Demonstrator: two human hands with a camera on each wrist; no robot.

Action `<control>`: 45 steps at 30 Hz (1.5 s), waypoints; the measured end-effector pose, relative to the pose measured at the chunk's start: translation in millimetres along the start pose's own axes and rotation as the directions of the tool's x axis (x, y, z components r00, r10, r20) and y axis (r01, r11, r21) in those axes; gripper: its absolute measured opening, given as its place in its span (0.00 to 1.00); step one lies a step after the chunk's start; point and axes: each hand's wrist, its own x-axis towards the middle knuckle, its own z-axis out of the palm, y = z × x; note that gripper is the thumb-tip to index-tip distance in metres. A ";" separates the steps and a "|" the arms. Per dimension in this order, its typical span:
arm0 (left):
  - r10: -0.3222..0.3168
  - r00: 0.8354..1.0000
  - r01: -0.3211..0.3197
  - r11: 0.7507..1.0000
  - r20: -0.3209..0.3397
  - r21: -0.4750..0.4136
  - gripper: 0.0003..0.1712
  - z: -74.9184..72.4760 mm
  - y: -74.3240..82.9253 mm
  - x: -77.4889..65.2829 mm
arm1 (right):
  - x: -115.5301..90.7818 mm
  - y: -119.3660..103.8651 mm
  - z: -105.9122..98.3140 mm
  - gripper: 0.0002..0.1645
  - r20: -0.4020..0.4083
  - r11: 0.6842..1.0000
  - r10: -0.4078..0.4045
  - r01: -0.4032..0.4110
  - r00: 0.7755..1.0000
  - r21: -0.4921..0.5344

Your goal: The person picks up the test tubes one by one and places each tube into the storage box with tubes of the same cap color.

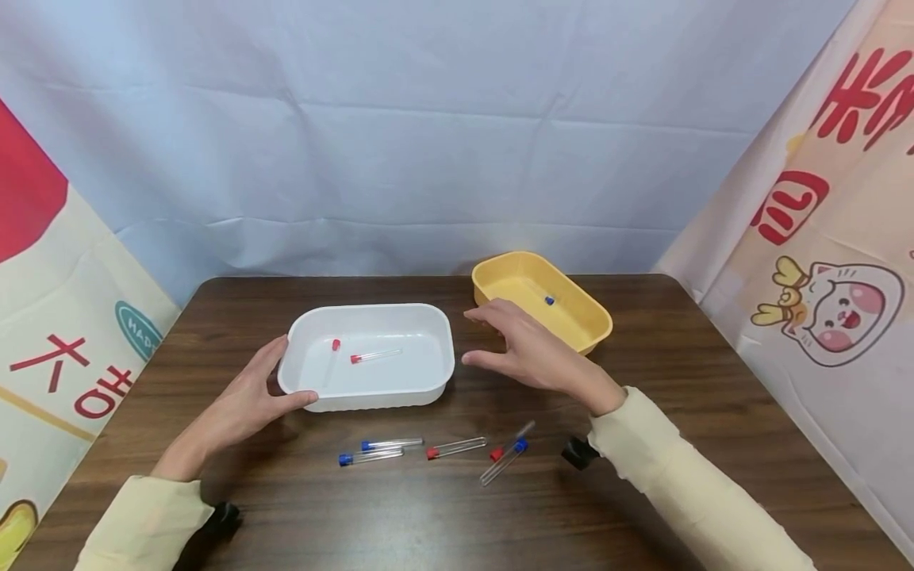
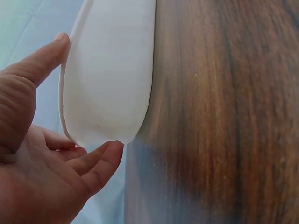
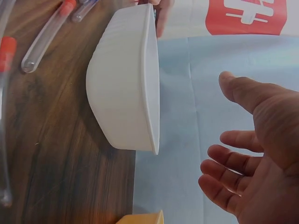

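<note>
In the head view, a white tray (image 1: 378,401) stands left of the middle of the table with two red-capped test tubes (image 1: 377,356) inside. My left hand (image 1: 246,392) holds its left end: the thumb lies at the front rim and the fingers at the end wall. In the left wrist view, the fingertips meet the tray's white wall (image 2: 110,70). My right hand (image 1: 524,349) hovers off the tray's right end, thumb and fingers spread and holding nothing. Behind it, a yellow tray (image 1: 596,321) has a blue-capped tube (image 1: 550,300) in it.
Several capped test tubes lie in front of the white tray: two blue-capped tubes (image 1: 392,444) side by side, a red-capped tube (image 1: 457,448), and a blue-capped tube (image 1: 503,462) crossing another red-capped one. A pale cloth (image 1: 428,174) hangs behind the brown table (image 1: 321,523).
</note>
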 end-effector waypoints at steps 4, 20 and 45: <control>0.004 1.000 -0.004 1.000 -0.007 -0.016 0.67 -0.3 0.2 0.2 | -14.0 -0.2 -6.3 0.40 -0.024 1.000 0.007 -0.007 1.000 -0.001; 0.028 1.000 -0.029 0.999 -0.009 -0.037 0.64 -0.1 -0.6 0.8 | -59.6 7.4 -15.3 0.35 -0.110 0.995 0.089 -0.092 0.990 -0.023; 0.034 0.999 -0.034 0.998 -0.008 -0.046 0.63 0.5 -1.5 -0.4 | -102.3 27.6 2.0 0.26 -0.086 0.995 0.102 -0.101 0.991 0.016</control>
